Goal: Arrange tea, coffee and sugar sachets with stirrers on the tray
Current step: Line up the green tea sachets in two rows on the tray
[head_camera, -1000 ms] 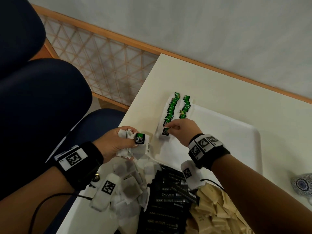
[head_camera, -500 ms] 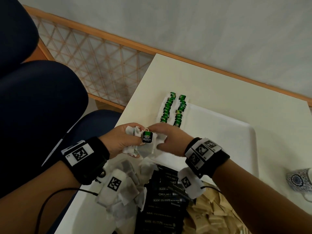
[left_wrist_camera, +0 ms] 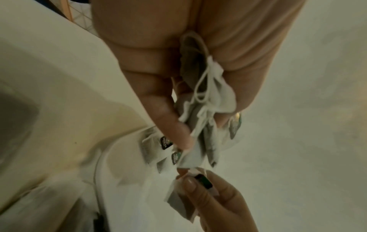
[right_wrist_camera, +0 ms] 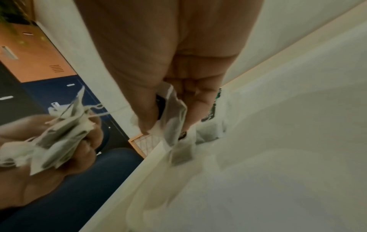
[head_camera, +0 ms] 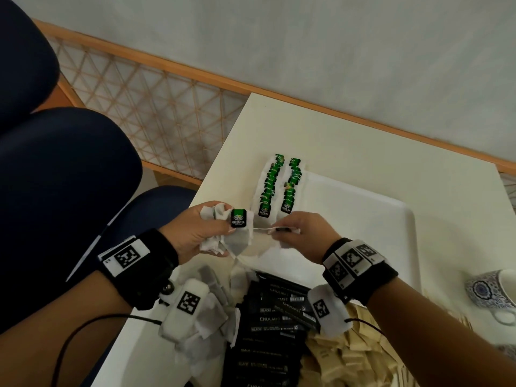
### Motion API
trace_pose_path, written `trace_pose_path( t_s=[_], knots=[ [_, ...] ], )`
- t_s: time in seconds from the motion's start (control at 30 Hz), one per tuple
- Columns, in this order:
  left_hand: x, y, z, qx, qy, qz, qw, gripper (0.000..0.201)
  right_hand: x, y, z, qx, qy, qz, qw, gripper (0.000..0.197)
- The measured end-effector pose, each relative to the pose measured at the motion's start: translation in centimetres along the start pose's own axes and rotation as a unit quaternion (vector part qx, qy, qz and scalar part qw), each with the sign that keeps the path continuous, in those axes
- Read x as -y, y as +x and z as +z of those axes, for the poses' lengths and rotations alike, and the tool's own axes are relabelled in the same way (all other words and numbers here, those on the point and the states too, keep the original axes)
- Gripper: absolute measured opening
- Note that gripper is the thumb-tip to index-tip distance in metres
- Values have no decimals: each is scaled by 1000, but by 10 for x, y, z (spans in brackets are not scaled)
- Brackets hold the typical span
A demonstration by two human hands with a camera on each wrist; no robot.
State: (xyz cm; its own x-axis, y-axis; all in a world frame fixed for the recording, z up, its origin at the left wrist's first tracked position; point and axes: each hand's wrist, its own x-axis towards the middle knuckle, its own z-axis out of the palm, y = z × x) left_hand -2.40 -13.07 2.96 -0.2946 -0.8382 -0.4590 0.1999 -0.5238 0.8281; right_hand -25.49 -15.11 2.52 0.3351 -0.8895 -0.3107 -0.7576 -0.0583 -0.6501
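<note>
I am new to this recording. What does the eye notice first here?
First, the two rows of green-tagged tea bags at the white tray's far left edge. Next, nearer, the left hand grips a bunch of tea bags, while the right hand pinches one tea bag beside it.

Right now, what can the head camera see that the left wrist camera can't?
Only the head view shows the black sachets, the brown sachets and the cup. Only the left wrist view shows the strings bunched inside the left hand. Both show the left hand holding tea bags, the right hand pinching one tea bag, and the tray.
</note>
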Motion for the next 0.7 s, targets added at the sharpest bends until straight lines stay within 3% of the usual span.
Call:
trace_pose_path(
  t_s=[0.13,0.33,0.47,0.57,0.7],
  knots=[
    [-1,0,-7,-28,-12,2,1000,35,-10,1,-9,-57,-74,21,995,23],
    [2,2,-6,-39,-1,5,999,24,-14,2,-17,-90,83,98,988,26],
    [4,4,-4,-33,12,-1,999,23,-16,4,-15,-51,65,90,993,42],
    [5,5,-4,-32,21,-3,999,20,-14,4,-15,-32,87,80,992,44],
    [7,5,-7,-38,29,-5,999,20,-12,9,-14,-91,7,54,994,35]
  ],
)
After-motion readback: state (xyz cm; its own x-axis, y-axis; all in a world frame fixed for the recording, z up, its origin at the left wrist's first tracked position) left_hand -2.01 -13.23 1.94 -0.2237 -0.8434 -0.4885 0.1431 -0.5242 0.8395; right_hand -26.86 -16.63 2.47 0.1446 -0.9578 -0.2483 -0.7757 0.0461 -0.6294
